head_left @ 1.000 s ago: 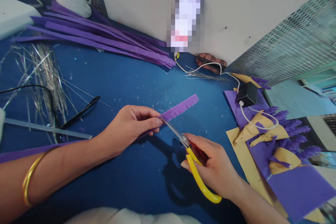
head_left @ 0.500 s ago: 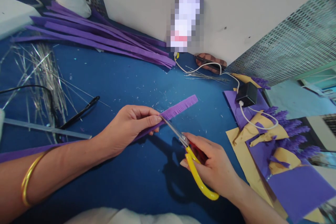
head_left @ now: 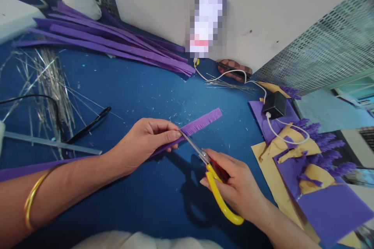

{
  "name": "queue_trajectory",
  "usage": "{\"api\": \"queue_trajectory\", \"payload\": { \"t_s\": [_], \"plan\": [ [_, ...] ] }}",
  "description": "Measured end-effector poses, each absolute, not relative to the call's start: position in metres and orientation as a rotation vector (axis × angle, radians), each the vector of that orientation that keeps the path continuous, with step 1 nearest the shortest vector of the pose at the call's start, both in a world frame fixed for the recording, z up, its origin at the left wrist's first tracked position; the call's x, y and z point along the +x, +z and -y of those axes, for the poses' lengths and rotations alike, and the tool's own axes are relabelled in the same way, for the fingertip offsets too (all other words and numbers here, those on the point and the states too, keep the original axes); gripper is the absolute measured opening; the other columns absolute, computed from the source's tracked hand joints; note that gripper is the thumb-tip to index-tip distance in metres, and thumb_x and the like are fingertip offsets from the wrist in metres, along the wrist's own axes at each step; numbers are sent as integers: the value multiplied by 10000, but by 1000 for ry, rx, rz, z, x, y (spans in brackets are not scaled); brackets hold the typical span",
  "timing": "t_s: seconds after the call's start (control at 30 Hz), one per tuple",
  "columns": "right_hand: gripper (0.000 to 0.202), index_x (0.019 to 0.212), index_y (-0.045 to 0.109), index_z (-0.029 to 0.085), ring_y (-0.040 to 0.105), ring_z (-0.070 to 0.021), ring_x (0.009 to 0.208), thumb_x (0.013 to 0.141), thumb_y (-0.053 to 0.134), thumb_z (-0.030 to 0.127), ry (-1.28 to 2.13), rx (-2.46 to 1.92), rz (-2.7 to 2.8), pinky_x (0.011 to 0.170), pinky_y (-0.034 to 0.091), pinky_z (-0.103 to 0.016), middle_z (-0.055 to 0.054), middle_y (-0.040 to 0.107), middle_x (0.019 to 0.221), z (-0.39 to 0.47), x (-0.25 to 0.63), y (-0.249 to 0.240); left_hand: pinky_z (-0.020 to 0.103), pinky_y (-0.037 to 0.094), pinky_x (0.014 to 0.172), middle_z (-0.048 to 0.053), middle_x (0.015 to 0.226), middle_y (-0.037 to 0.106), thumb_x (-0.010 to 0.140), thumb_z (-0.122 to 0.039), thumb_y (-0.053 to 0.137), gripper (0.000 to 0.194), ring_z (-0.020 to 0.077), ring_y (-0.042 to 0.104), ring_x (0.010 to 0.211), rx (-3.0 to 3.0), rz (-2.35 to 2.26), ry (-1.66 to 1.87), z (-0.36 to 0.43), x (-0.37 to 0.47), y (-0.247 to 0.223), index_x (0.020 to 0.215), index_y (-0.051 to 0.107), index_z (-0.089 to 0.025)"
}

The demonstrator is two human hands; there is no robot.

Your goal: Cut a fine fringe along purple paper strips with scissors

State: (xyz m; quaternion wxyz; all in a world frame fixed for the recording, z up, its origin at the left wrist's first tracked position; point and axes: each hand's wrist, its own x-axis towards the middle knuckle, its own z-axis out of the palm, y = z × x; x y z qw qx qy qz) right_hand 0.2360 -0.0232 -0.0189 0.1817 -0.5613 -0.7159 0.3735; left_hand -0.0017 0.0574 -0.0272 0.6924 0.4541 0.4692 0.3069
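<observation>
Pinched in my left hand (head_left: pixel 159 134) is a long purple strip (head_left: pixel 204 121), which looks like felt or crepe paper. Its free end sticks out to the right, with a row of fine cuts along its lower edge. The rest runs back under my left forearm to the left edge of the view. My right hand (head_left: pixel 233 186) grips yellow-handled scissors (head_left: pixel 224 202). Their blades lie across the strip's lower edge, with the tips right beside my left thumb. The far ends of the blades are partly hidden by the strip and thumb.
More purple strips (head_left: pixel 122 44) lie at the back left, above thin wires (head_left: pixel 55 85). A phone (head_left: pixel 207 23) leans on the panel, cabled to a black adapter (head_left: pixel 274 105). Purple flowers in tan paper (head_left: pixel 315 179) lie at right. Small scraps dot the blue table (head_left: pixel 140 85).
The strip's free end has dropped slightly and shifted a little to the right. My left hand has moved slightly right with it. The scissors stay almost in place, blades still at the strip.
</observation>
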Motion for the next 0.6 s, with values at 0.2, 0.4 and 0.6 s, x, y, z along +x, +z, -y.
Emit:
{"api": "queue_trajectory", "payload": {
  "t_s": [0.2,0.4,0.6],
  "plan": [
    [398,1270,631,252,540,-146,661,880,678,316,1017,-1582,2040,618,471,-242,-9,640,849,24,236,-18,189,391,528,-31,621,641,719,-346,763,168,98,507,559,968,-1081,755,-56,-1,-28,678,734,-186],
    [400,1273,632,260,548,-151,664,877,673,300,1023,-1557,2037,617,482,-245,-19,648,879,23,236,-20,161,373,520,-41,615,632,716,-346,777,173,75,490,552,942,-1075,739,-58,-3,-30,680,736,-181],
    [411,1274,638,255,560,-150,674,866,683,277,1053,-1560,2006,623,484,-242,-13,648,867,21,236,-22,145,360,483,-43,589,616,720,-339,790,183,61,473,523,867,-1016,731,-59,-4,-30,663,727,-176]
  ]
}}
